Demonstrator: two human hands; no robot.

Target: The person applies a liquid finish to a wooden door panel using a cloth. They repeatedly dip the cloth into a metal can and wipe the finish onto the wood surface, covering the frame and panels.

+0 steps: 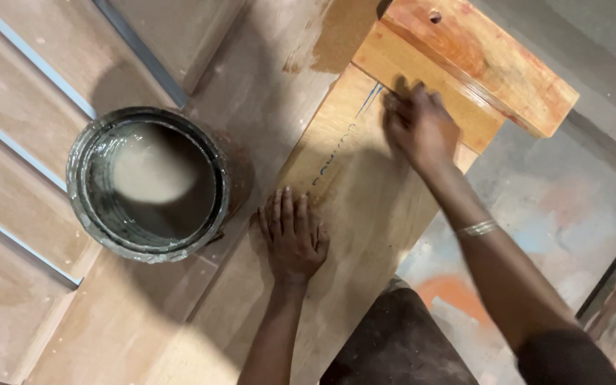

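Observation:
A long plywood board [365,207] runs diagonally across the middle of the view. My left hand [292,235] lies flat on its left edge, fingers spread, holding nothing. My right hand [418,127] rests on the board's upper end, fingers curled and blurred, right where an orange wooden block [479,57] lies across the board. Whether it holds something small I cannot tell. A thin blue line [368,100] and faint markings show on the board beside the right hand. A metal bangle [476,228] sits on my right wrist.
An open round tin [150,184] with pale liquid inside stands left of the board, close to my left hand. Plywood panels with light edge strips [30,142] lie at the left. A stained concrete floor [557,207] shows at the right, and a dark cloth [397,342] at the bottom.

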